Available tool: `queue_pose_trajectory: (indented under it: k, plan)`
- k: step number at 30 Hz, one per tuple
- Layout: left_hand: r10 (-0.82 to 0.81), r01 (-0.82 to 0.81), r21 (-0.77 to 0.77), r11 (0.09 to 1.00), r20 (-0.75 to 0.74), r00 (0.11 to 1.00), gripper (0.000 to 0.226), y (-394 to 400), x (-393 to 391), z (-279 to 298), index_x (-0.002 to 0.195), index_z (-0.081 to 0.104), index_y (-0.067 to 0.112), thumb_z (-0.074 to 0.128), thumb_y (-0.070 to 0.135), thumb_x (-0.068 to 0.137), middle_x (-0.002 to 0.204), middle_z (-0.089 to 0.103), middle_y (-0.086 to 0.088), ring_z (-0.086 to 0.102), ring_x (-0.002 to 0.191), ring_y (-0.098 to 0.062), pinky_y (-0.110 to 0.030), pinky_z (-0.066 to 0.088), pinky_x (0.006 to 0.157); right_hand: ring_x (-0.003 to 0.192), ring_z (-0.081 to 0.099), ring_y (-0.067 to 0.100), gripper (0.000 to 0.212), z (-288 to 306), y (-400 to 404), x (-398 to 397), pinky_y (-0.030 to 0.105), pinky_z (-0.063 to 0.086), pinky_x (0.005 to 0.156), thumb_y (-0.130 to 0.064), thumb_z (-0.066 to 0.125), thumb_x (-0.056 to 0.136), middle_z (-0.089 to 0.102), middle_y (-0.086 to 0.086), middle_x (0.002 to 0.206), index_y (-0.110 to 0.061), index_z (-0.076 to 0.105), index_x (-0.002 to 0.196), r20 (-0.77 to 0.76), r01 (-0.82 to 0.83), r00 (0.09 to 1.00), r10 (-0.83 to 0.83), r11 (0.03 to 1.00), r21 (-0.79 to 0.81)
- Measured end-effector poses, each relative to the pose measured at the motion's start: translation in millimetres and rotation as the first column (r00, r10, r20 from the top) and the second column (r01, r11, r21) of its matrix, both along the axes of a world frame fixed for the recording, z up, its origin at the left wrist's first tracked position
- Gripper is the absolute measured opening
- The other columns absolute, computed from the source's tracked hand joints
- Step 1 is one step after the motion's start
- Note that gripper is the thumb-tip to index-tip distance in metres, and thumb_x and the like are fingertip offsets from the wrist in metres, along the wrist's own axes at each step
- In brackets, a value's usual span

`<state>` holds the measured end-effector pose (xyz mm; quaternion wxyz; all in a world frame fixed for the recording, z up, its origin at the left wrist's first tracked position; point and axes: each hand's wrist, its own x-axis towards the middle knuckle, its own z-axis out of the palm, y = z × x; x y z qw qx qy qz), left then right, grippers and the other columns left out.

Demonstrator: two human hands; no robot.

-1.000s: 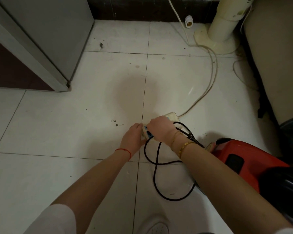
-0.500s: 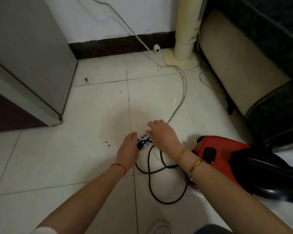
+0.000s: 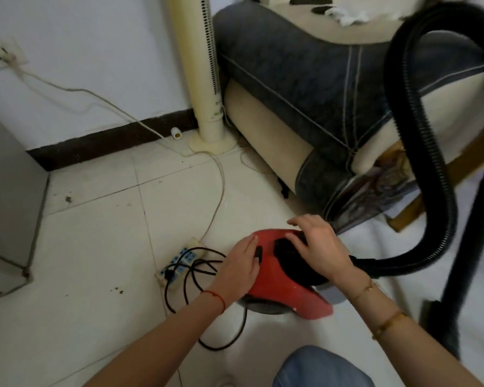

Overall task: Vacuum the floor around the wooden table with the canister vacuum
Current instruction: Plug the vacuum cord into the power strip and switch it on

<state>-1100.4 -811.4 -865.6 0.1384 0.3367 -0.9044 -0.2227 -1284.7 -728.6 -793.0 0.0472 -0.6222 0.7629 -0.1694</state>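
The red canister vacuum (image 3: 277, 280) sits on the white tiled floor at centre. My left hand (image 3: 239, 266) lies flat on its left side with straight fingers, a fingertip beside a small black button. My right hand (image 3: 317, 247) rests on the black top part with fingers spread. A black ribbed hose (image 3: 428, 152) loops from the canister up to the right. The vacuum's black cord (image 3: 190, 277) lies coiled on the floor, plugged into a cream power strip (image 3: 178, 261).
A cream tower fan (image 3: 207, 76) stands against the wall, beside a sofa with a dark quilted cover (image 3: 313, 88). A grey cabinet (image 3: 9, 196) fills the left. A cream cable (image 3: 218, 185) runs from the strip to a wall socket (image 3: 0, 57). My knee (image 3: 322, 370) is at bottom.
Both hands left the power strip and plug and moved right onto the red canister. The view tilted up, showing the hose, sofa and wall socket.
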Motion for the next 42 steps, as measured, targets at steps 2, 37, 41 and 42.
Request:
queue_pose_trajectory:
  k: [2,37,41,42]
  plan:
    - [0.014,-0.017,0.029,0.999,0.076,0.997,0.056,9,-3,-6,0.15,0.02,0.008,0.037,0.025,0.099,0.154,0.023,-0.006,0.021,0.141,-0.016,-0.028,0.018,0.117,0.11,0.052,0.021,0.034,-3,17,-7,0.035,0.042,0.098,-0.038,0.051,0.095,0.06,0.001,0.115,-0.017,0.057,0.121,0.011,-0.014,1.0,0.014,0.999,0.038]
    - [-0.047,0.035,0.038,0.999,0.399,0.916,0.047,13,-19,2,0.141,0.038,0.003,0.037,0.02,0.098,0.142,0.042,-0.009,0.039,0.129,-0.02,-0.027,0.032,0.108,0.123,0.05,0.022,0.035,-4,30,-18,0.036,0.04,0.107,-0.018,0.053,0.095,0.057,0.005,0.13,-0.012,0.054,0.13,0.349,0.059,0.934,-0.076,0.997,0.059]
    - [-0.028,0.047,-0.079,0.996,0.233,0.972,0.026,12,-33,50,0.112,0.058,0.008,0.044,0.016,0.092,0.108,0.059,-0.005,0.056,0.102,-0.021,-0.033,0.047,0.087,0.122,0.052,0.017,0.034,28,46,-23,0.034,0.043,0.103,-0.03,0.05,0.098,0.059,0.001,0.127,-0.015,0.056,0.128,0.285,0.041,0.958,-0.011,0.994,-0.097]
    - [-0.025,0.05,-0.153,0.987,0.163,0.986,0.022,14,-40,67,0.107,0.061,0.008,0.047,0.015,0.091,0.103,0.061,-0.004,0.057,0.098,-0.02,-0.032,0.047,0.083,0.118,0.054,0.015,0.033,39,53,-26,0.033,0.045,0.1,-0.032,0.048,0.098,0.061,0.0,0.123,-0.016,0.058,0.125,0.24,0.01,0.97,0.024,0.991,-0.136]
